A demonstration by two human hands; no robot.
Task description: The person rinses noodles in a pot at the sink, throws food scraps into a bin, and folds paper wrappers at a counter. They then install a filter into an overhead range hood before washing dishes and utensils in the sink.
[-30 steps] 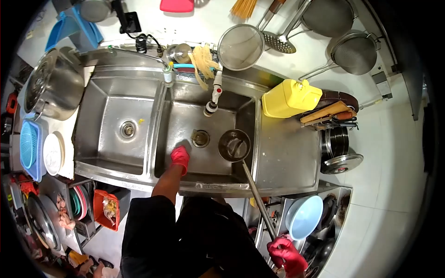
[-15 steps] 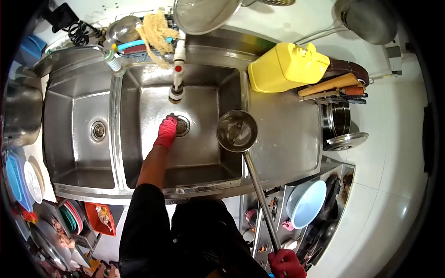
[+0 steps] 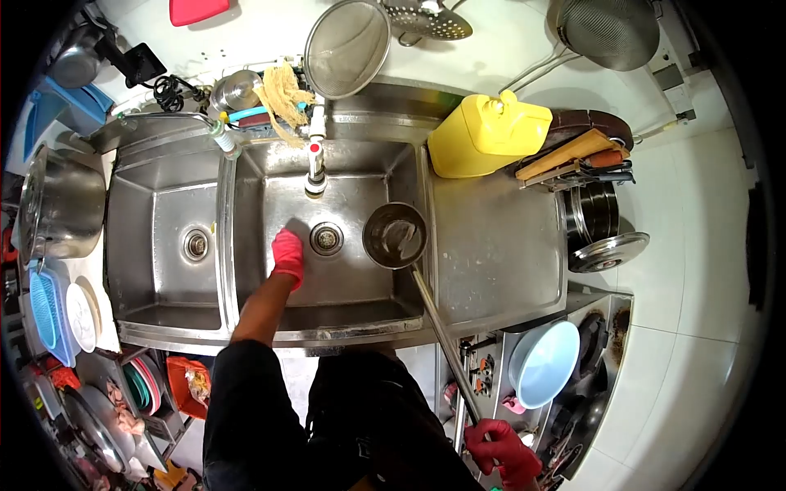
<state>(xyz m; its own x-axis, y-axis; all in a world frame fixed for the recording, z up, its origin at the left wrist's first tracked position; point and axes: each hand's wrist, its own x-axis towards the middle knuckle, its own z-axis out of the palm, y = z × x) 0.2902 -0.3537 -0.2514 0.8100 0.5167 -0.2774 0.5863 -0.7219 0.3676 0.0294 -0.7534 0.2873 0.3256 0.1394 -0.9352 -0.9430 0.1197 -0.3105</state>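
My left hand (image 3: pixel 286 258), in a pink-red rubber glove, is low over the large steel sink basin (image 3: pixel 348 290), left of its drain (image 3: pixel 326 239). Its fingers look curled closed; whatever they may hold is hidden from above. My right hand (image 3: pixel 501 452), in a darker red glove, is closed around the end of the long metal handle of a ladle (image 3: pixel 395 233). The ladle's deep round bowl hangs over the right side of the basin, and a little shiny liquid seems to lie inside. A faucet (image 3: pixel 316 176) with a red dot points down at the back.
A smaller basin (image 3: pixel 176 282) adjoins on the left. On the right drainboard (image 3: pixel 499 245) stands a yellow jug (image 3: pixel 490 135), with knives in a rack (image 3: pixel 581 168) beyond. Strainers (image 3: pixel 348 49) hang at the back. A light blue bowl (image 3: pixel 543 364) sits over the stove, lower right.
My left hand has drawn away from the drain, leftward and toward me, its fingers now curled. The ladle bowl has shifted from the basin's right edge to inside it. The view has shifted too.
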